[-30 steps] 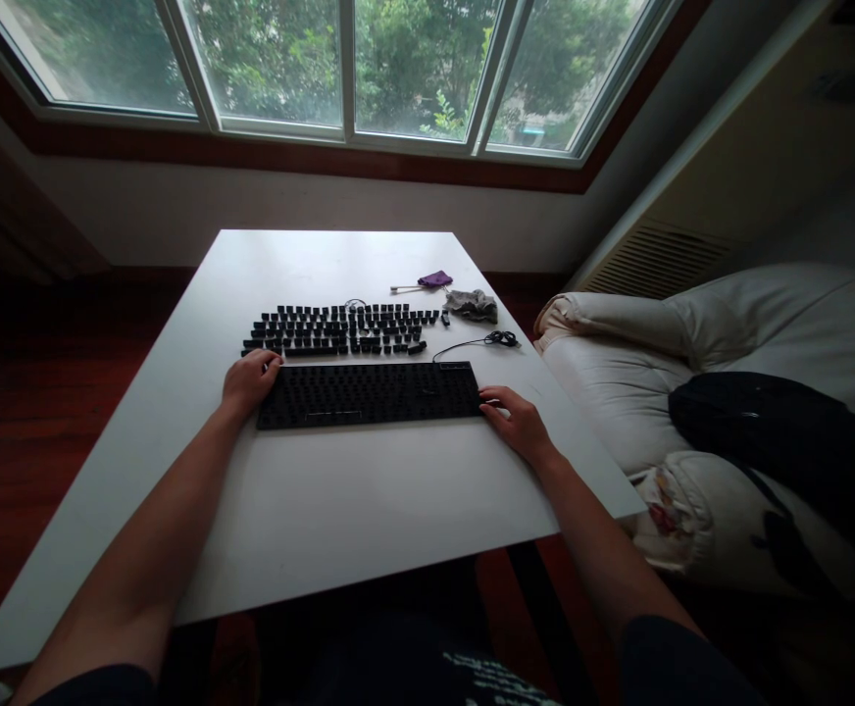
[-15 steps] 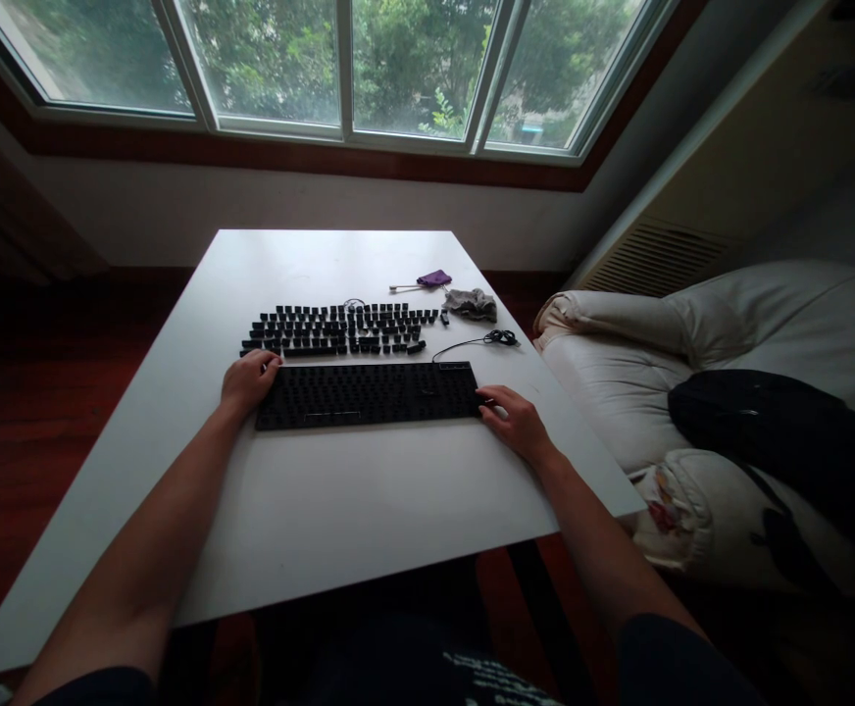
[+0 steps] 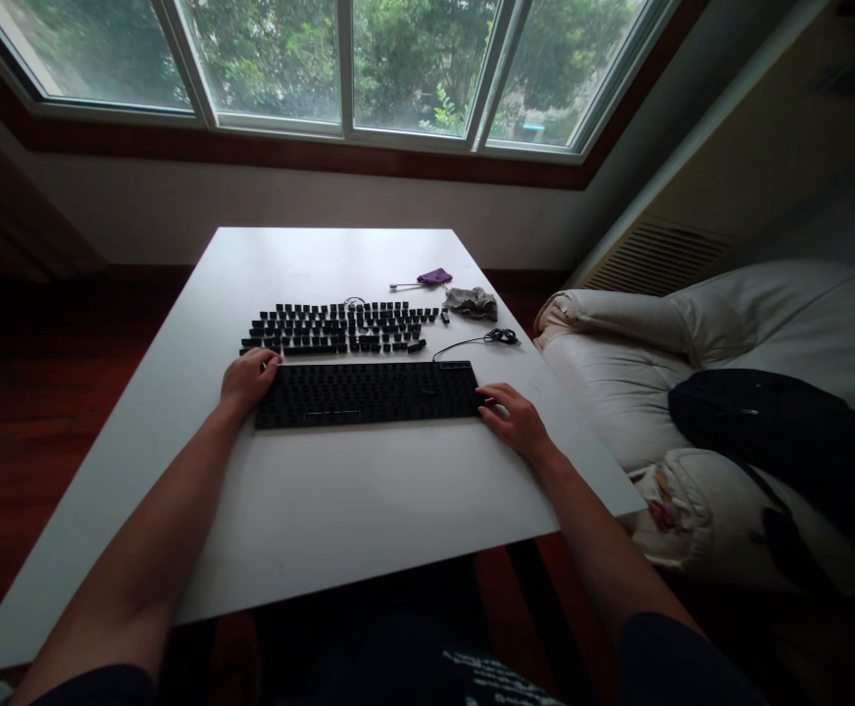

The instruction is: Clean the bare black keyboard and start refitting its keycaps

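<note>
I see the keyboard (image 3: 373,394) stretching lengthwise from the left hand (image 3: 249,379) to the right hand (image 3: 514,418); whether either grip pinches its end, I cannot tell.

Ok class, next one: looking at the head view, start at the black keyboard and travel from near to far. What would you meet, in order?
Black keyboard → loose keycaps → purple cloth → window.

We hold both bare arms (image 3: 170,495) forward, our bare left hand (image 3: 249,378) curled at eleven o'clock, our bare right hand (image 3: 514,420) at one, loosely bent toward ten.
</note>
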`<state>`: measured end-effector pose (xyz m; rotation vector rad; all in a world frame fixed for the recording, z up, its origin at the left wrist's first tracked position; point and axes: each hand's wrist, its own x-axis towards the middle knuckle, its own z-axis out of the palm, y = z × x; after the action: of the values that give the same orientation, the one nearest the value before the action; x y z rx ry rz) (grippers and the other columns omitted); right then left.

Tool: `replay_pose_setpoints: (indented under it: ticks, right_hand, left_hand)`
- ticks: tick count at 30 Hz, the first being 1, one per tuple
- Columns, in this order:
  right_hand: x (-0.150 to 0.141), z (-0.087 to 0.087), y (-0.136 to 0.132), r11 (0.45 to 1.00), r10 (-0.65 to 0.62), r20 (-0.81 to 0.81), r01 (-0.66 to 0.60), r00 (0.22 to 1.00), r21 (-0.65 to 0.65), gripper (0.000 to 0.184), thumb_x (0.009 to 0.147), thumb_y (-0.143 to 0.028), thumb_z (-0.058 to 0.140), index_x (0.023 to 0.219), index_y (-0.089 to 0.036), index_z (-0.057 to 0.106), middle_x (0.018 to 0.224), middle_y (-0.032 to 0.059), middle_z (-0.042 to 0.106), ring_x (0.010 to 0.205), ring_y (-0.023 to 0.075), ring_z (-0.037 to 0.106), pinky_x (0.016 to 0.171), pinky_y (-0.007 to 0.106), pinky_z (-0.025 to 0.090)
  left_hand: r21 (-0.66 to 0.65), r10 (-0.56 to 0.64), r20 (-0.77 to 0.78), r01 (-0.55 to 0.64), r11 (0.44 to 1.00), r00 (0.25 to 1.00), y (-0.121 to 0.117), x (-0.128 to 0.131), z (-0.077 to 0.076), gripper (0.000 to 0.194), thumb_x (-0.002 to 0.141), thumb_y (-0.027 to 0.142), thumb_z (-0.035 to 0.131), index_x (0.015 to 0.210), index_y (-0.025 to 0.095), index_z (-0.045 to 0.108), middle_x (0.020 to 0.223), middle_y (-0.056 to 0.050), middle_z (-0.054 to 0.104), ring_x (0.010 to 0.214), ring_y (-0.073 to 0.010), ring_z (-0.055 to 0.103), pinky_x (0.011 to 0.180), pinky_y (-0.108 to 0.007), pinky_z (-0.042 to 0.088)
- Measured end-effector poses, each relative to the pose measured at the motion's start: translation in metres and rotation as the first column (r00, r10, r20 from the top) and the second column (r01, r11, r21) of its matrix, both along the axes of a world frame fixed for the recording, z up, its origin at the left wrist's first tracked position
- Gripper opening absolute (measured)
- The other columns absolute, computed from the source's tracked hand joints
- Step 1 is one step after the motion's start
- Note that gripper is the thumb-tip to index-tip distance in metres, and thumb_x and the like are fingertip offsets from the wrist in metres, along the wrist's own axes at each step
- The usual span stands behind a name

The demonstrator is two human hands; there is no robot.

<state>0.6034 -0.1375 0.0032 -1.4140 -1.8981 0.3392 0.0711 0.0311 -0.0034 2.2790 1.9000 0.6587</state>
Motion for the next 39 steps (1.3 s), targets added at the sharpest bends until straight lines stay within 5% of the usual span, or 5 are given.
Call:
replay_pose_setpoints:
  ticks: [6,16,32,39]
  right_hand:
    - [-0.001,0.002,-0.001,1.000,0.003,-0.010,-0.003,1.000,-0.015,0.034,0.092,-0.030,0.062,0.125,-0.027,0.066,0.122,0.0079,0.064,0.097,0.0233,0.068,0.089,0.043,0.062]
    - [0.002,-0.009,0.002,0.979,-0.203,0.156,0.194,0.967,0.069,0.025,0.092,-0.046,0.067,0.100,-0.023,0.069,0.087,0.0037,0.057,0.064,0.0164,0.055,0.067,0.035,0.052]
    - [-0.008,-0.006,-0.002,0.981,-0.189,0.091,0.183,0.978,0.067,0.016,0.094,-0.035,0.058,0.103,-0.025,0.067,0.080,0.0025,0.060,0.064,0.0178,0.055,0.065,0.034,0.051]
    - [-0.007,-0.001,-0.003,0.998,-0.059,0.145,0.060,0.988,-0.007,0.024,0.096,-0.041,0.060,0.112,-0.026,0.069,0.082,0.0033,0.061,0.065,0.0184,0.055,0.069,0.036,0.053]
  left_hand:
    - [0.003,-0.002,0.003,0.002,1.000,1.000,0.000,0.001,0.002,0.032,0.097,0.040,0.045,0.101,0.025,0.073,0.113,-0.005,0.072,0.097,-0.0236,0.066,0.082,-0.033,0.047]
    - [-0.004,0.002,-0.010,-0.002,1.000,1.000,-0.001,0.000,0.001,0.033,0.097,0.041,0.045,0.102,0.024,0.074,0.112,-0.005,0.072,0.096,-0.0233,0.065,0.082,-0.032,0.047]
    - [-0.003,0.002,-0.017,-0.002,1.000,1.000,-0.001,0.000,0.000,0.033,0.097,0.040,0.045,0.102,0.025,0.074,0.112,-0.006,0.072,0.096,-0.0240,0.066,0.082,-0.033,0.047]
    - [0.004,-0.009,-0.005,0.009,1.000,1.000,0.000,-0.001,0.000,0.033,0.097,0.041,0.045,0.101,0.025,0.073,0.112,-0.005,0.072,0.094,-0.0233,0.066,0.080,-0.033,0.046]
